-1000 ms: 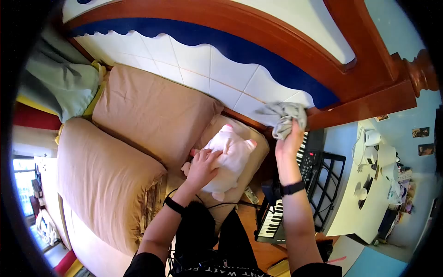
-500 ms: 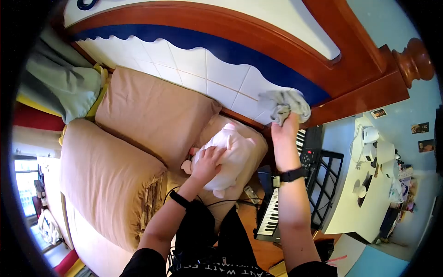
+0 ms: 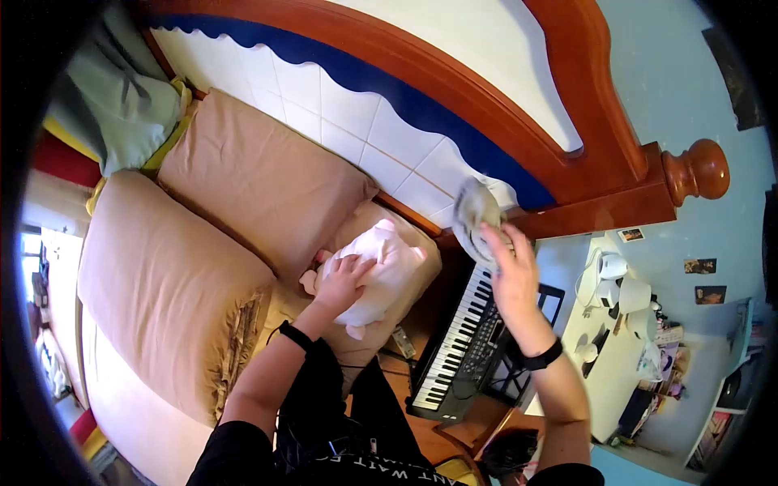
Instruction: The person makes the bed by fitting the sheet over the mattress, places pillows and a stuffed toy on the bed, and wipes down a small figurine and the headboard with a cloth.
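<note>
A grey cloth [image 3: 476,215], blurred by motion, hangs in my right hand [image 3: 514,267] in front of the headboard's tiled panel, near its lower right end. The fingers of that hand press against the cloth's right side. My left hand [image 3: 344,283] lies with its fingers spread on a white and pink plush toy [image 3: 379,275]. The plush rests on a tan pillow [image 3: 425,259] at the corner of the bed, below the wooden headboard [image 3: 454,73].
Below my right hand stands a keyboard [image 3: 454,348]. A large tan pillow [image 3: 263,178] and folded bedding [image 3: 162,283] lie at left. Farther right are a white desk [image 3: 612,381] with several items and a round wooden bedpost knob [image 3: 698,168].
The view has swung to the right. My right hand and the grey cloth have moved lower against the headboard, and the cloth has changed shape. My left hand stays on the plush.
</note>
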Motion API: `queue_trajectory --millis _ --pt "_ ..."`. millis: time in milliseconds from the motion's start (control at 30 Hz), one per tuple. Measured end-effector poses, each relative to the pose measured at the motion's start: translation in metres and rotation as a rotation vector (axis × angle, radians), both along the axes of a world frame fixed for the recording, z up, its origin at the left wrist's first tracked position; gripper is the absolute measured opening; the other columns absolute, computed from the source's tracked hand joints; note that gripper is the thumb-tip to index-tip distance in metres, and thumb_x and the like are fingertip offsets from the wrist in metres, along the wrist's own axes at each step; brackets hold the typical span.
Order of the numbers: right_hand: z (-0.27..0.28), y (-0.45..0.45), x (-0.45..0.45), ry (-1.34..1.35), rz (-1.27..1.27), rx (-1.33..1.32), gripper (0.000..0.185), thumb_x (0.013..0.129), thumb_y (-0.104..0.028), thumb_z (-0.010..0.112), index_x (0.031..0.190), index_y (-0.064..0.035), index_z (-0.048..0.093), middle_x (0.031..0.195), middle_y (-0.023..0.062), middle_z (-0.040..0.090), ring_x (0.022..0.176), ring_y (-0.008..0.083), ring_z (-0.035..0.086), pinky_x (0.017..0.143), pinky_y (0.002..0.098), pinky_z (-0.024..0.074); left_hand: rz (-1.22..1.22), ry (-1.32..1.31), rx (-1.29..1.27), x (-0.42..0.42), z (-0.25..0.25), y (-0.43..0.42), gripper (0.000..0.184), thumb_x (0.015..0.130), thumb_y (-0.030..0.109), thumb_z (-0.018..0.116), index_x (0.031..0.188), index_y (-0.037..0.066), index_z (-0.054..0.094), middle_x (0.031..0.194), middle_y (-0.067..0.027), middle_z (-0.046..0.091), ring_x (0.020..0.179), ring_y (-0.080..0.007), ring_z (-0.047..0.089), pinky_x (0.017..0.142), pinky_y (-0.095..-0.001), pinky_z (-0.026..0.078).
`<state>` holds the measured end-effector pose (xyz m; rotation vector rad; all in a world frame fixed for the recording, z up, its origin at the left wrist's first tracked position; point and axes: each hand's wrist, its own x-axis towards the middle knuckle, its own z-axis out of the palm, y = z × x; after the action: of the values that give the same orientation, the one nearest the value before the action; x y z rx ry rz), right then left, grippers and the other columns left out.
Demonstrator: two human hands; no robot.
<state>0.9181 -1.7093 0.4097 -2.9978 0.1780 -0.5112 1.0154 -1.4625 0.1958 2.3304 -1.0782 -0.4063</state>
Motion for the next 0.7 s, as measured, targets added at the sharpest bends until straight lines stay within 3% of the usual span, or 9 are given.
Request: queue_trajectory --millis 33,100,167,233,333,433,533,633,700 --pt "0.015 -0.005 0.006 0.055 0.112 -0.367 0.045 0.071 -0.003 0.055 0.115 -0.0147 0.054 0.123 0.0108 0.05 0.095 0.0267 0.055 0.068 0.0334 0.0491 0.004 0.012 0.011 0.0 0.002 0.0 0.064 0.068 0.012 0.067 0.126 0.028 0.045 0.123 -0.0118 0.043 0.114 -0.038 0.04 0.094 -0.0429 0.04" --pt "0.021 -0.019 0.025 0.027 0.26 -0.759 0.036 0.074 -0.014 0.051 0.11 -0.0135 0.057 0.128 0.0079 0.046 0.097 0.0242 0.05 0.07 0.0322 0.0443 0.016 0.031 0.01 -0.002 -0.001 0.0 0.064 0.068 0.015 0.068 0.126 0.027 0.045 0.123 -0.0112 0.044 0.114 -0.0365 0.04 0.096 -0.0436 0.037" --pt "0.001 -0.043 0.036 0.22 0.22 -0.943 0.034 0.076 -0.018 0.051 0.107 -0.0061 0.058 0.128 0.0066 0.045 0.108 0.0252 0.044 0.081 0.0328 0.0374 0.023 0.041 0.018 0.0 -0.006 0.002 0.064 0.068 0.018 0.069 0.127 0.027 0.045 0.123 -0.0106 0.044 0.115 -0.035 0.04 0.099 -0.0442 0.034" --pt "-0.035 -0.059 0.042 0.389 0.29 -1.261 0.035 0.078 -0.017 0.051 0.11 -0.0055 0.059 0.131 0.006 0.043 0.113 0.0242 0.04 0.082 0.0321 0.0367 0.009 0.039 -0.085 -0.001 -0.008 0.003 0.065 0.066 0.015 0.069 0.126 0.026 0.046 0.123 -0.0109 0.045 0.116 -0.0353 0.039 0.099 -0.0444 0.033" --pt "-0.119 -0.072 0.05 0.552 0.321 -1.036 0.035 0.08 -0.016 0.049 0.111 -0.0059 0.06 0.133 0.0058 0.042 0.114 0.0245 0.039 0.084 0.0331 0.0358 0.009 0.131 -0.099 0.0 -0.004 0.006 0.065 0.065 0.012 0.069 0.125 0.025 0.047 0.123 -0.0113 0.045 0.118 -0.0345 0.038 0.099 -0.0437 0.034" --pt "-0.171 -0.069 0.062 0.409 0.364 -0.872 0.033 0.078 -0.015 0.051 0.107 -0.0055 0.062 0.125 0.0056 0.049 0.113 0.0231 0.041 0.081 0.0312 0.036 -0.018 0.079 -0.069 0.0 0.001 0.01 0.063 0.066 0.01 0.069 0.124 0.024 0.049 0.124 -0.0117 0.044 0.119 -0.0347 0.036 0.098 -0.0441 0.034" --pt "-0.158 -0.073 0.06 0.77 0.467 -0.935 0.031 0.078 -0.014 0.05 0.105 -0.0061 0.063 0.12 0.005 0.053 0.112 0.0221 0.041 0.08 0.0306 0.0361 0.022 0.103 -0.096 -0.002 0.0 0.016 0.063 0.065 0.01 0.068 0.123 0.024 0.05 0.124 -0.0121 0.044 0.116 -0.0357 0.038 0.099 -0.0446 0.034" --pt "-0.09 -0.067 0.07 0.896 0.369 -0.953 0.033 0.078 -0.014 0.049 0.107 -0.0061 0.062 0.117 0.0047 0.054 0.112 0.0212 0.042 0.079 0.0304 0.0361 0.008 0.086 -0.125 0.001 0.003 0.022 0.062 0.065 0.009 0.068 0.122 0.024 0.05 0.123 -0.0122 0.044 0.115 -0.0352 0.038 0.099 -0.0443 0.034" --pt "-0.041 -0.073 0.063 0.539 0.454 -1.004 0.037 0.079 -0.014 0.048 0.114 -0.0048 0.057 0.12 0.0055 0.052 0.111 0.021 0.043 0.08 0.0305 0.0364 0.005 0.116 -0.146 0.001 0.006 0.024 0.062 0.065 0.008 0.068 0.122 0.025 0.05 0.123 -0.0119 0.044 0.116 -0.035 0.038 0.099 -0.0445 0.034"
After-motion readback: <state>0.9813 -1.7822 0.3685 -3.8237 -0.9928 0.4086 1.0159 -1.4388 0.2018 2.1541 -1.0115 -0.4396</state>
